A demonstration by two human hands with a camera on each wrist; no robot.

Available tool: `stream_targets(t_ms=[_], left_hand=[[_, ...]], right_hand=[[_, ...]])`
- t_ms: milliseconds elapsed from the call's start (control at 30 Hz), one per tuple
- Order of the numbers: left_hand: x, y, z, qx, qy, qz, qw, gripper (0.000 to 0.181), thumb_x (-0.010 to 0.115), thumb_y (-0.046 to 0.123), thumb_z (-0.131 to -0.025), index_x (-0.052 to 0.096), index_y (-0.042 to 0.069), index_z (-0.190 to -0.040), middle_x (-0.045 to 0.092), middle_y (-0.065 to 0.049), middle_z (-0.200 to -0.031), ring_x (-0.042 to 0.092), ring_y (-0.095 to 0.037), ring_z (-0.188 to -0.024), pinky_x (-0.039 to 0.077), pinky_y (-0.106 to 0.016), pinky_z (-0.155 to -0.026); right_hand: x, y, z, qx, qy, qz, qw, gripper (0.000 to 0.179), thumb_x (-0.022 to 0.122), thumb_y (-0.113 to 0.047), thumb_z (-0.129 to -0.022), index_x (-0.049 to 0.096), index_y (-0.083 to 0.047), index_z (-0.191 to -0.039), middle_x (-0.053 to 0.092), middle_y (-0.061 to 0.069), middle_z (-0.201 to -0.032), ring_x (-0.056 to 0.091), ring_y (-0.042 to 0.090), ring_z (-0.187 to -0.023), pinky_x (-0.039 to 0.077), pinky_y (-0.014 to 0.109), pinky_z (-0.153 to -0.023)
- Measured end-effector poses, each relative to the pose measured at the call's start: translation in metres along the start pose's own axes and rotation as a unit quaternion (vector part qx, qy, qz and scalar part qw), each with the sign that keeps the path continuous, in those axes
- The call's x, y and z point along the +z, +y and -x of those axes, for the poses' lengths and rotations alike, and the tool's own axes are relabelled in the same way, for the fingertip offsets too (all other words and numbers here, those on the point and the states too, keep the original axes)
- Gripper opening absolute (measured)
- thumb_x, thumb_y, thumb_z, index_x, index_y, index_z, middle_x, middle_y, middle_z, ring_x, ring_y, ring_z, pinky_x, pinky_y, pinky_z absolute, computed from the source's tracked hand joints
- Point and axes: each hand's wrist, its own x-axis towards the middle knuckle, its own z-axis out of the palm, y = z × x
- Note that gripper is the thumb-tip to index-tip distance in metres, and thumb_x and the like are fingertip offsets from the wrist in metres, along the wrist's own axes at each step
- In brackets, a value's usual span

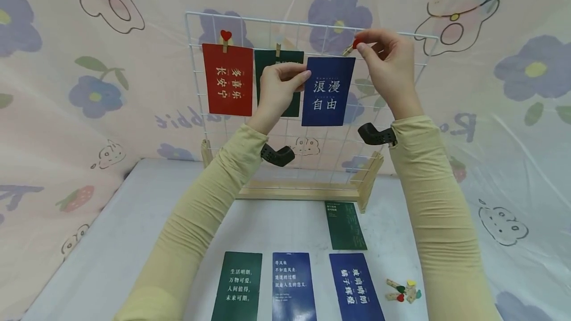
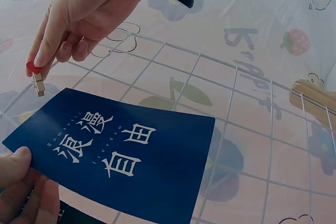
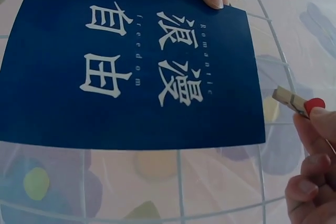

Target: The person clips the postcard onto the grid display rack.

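A blue card (image 1: 329,94) is pinched by the left grip (image 1: 280,88), a clothespin (image 1: 348,50) by the right grip (image 1: 391,63); a green card (image 1: 293,105) is partly hidden.

In the head view, much of the hanging green card (image 1: 293,106) is covered by the left hand (image 1: 277,92), and part of the wooden base (image 1: 303,193) by the left sleeve (image 1: 202,227). The lower green card (image 1: 238,289), middle blue card (image 1: 293,289) and right blue card (image 1: 357,286) are cut off below. The finest print on the rear green card (image 1: 347,227) cannot be read. In the right wrist view, the right hand (image 3: 317,169) is cropped, and the red heart (image 3: 314,103) of the clip (image 3: 289,98) is partly covered.
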Motion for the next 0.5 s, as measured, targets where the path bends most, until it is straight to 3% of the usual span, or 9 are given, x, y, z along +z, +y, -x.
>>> stream_targets(t_ms=[167,500], left_hand=[[0.000,0.001,-0.001,0.006,0.007,-0.006,0.9999,0.021,0.069,0.009,-0.087,0.072,0.000,-0.105,0.070,-0.009,-0.095,0.067,-0.018,-0.083,0.055,-0.023,-0.076],[0.005,-0.001,-0.002,0.022,0.028,-0.047,0.9983,0.019,0.070,0.010,-0.086,0.073,0.002,-0.103,0.071,-0.008,-0.091,0.065,-0.018,-0.075,0.055,-0.022,-0.072]], right_hand=[[0.005,0.006,-0.005,-0.011,0.012,0.021,0.9996,0.013,0.064,-0.005,-0.091,0.072,0.000,-0.100,0.068,-0.005,-0.084,0.042,0.011,-0.060,0.030,0.024,-0.057],[0.017,-0.012,0.004,-0.037,0.022,0.026,0.9987,0.011,0.065,0.000,-0.089,0.072,0.005,-0.095,0.064,-0.003,-0.078,0.034,0.010,-0.052,0.025,0.023,-0.052]])
